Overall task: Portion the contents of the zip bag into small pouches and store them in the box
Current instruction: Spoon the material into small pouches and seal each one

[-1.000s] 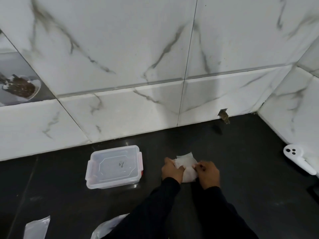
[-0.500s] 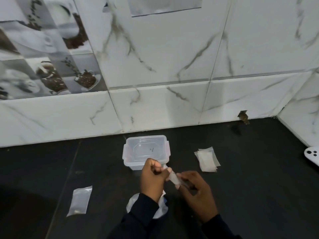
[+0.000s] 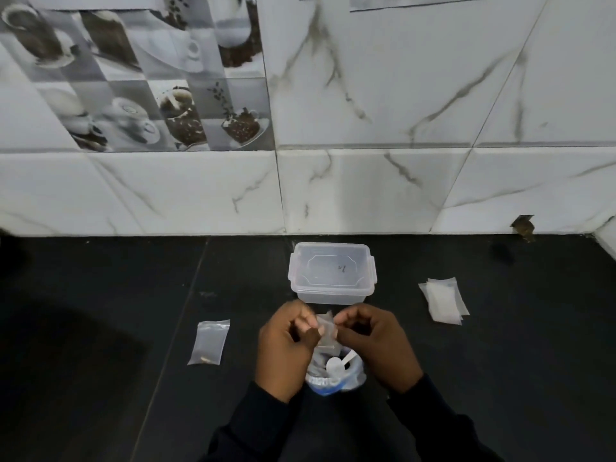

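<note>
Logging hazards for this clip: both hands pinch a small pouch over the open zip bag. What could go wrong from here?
The zip bag sits open beneath the left hand and right hand, scoop inside; a wrist nudge may tip it.
The box looks lidded, and both hands grip the small pouch, so storing it may be awkward.

The box (image 3: 332, 273) sits on the bench (image 3: 100, 311) at centre frame, near the wall (image 3: 366, 95) that fills the upper half. Just below the box, the left hand (image 3: 286, 345) and right hand (image 3: 373, 341) meet on a small pouch (image 3: 326, 331), above the zip bag (image 3: 335, 378) at lower centre, which has a scoop (image 3: 335, 363) in it. A lone pouch (image 3: 209, 341) lies left of the hands, and a stack of pouches (image 3: 445, 300) lies right of the box.
</note>
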### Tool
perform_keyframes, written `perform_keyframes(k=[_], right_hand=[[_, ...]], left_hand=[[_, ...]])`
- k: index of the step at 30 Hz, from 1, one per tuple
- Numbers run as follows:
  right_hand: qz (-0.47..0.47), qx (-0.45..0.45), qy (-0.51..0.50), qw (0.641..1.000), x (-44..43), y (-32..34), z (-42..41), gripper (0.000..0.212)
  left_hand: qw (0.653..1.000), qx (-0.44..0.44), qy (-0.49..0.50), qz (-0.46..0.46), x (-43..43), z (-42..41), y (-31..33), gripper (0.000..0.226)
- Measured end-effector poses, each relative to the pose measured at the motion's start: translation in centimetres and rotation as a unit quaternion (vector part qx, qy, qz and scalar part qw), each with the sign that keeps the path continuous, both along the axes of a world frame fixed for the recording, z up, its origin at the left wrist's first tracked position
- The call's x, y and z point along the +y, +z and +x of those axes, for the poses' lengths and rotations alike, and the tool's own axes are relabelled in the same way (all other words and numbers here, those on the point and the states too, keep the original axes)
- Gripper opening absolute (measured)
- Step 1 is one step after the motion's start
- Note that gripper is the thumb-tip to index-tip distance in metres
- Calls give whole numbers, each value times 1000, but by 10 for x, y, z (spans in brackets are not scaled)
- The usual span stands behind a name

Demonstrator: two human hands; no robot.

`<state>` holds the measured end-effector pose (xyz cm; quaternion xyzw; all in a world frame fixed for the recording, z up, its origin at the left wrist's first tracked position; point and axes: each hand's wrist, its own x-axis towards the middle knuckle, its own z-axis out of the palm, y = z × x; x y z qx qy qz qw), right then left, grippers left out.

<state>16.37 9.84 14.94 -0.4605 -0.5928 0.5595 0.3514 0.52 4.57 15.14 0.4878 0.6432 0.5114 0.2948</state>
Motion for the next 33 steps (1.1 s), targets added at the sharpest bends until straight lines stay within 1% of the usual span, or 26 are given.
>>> perform_keyframes(k=[3, 6, 8, 9, 10, 11, 12, 13, 14, 15, 16, 18, 21, 24, 25, 27, 31, 33], right_hand=[[35, -28, -7, 999, 5, 2, -7, 18], [57, -35, 22, 998, 11, 4, -15, 19], [66, -47, 49, 996, 16, 1, -18, 12], [78, -70, 52, 993, 21, -6, -18, 8], [104, -123, 52, 986, 26, -15, -16, 8], [143, -219, 61, 963, 32, -25, -12, 13], [170, -339, 91, 921, 37, -38, -9, 21], [158, -446, 137, 870, 41, -48, -7, 27], [112, -513, 171, 834, 42, -57, -6, 28], [66, -553, 195, 807, 42, -64, -6, 27], [40, -568, 208, 795, 42, -69, -5, 27], [18, -565, 233, 791, 42, -74, -6, 29], [8, -560, 248, 791, 42, -80, -6, 29], [30, -582, 226, 781, 40, -87, -2, 37], [39, -581, 218, 783, 39, -88, 0, 37], [54, -573, 202, 792, 37, -87, 5, 32], [91, -561, 178, 803, 29, -87, 15, 22], [99, -560, 182, 802, 23, -89, 19, 21]], left_hand=[[987, 150, -38, 37, -5, -11, 3, 35], [962, 259, -63, 50, -2, -21, -3, 33], [959, 275, -66, 32, 1, -29, -5, 30], [964, 256, -67, 3, 2, -35, -7, 30], [972, 224, -66, -39, 3, -42, -9, 31], [976, 191, -65, -86, 4, -50, -15, 33], [977, 160, -68, -127, 5, -57, -21, 34], [974, 135, -78, -162, 6, -62, -27, 35], [970, 106, -96, -196, 7, -65, -34, 35], [963, 68, -116, -233, 7, -65, -40, 35], [954, 18, -133, -269, 7, -63, -45, 36], [929, -50, -151, -334, 7, -56, -53, 39], [900, -49, -165, -401, 10, -46, -61, 36], [889, -42, -160, -426, 16, -35, -69, 33], [888, -38, -158, -430, 16, -31, -71, 32], [896, -25, -151, -416, 17, -26, -78, 35], [925, -11, -151, -350, 18, -22, -80, 41], [935, 1, -164, -315, 20, -17, -72, 38]])
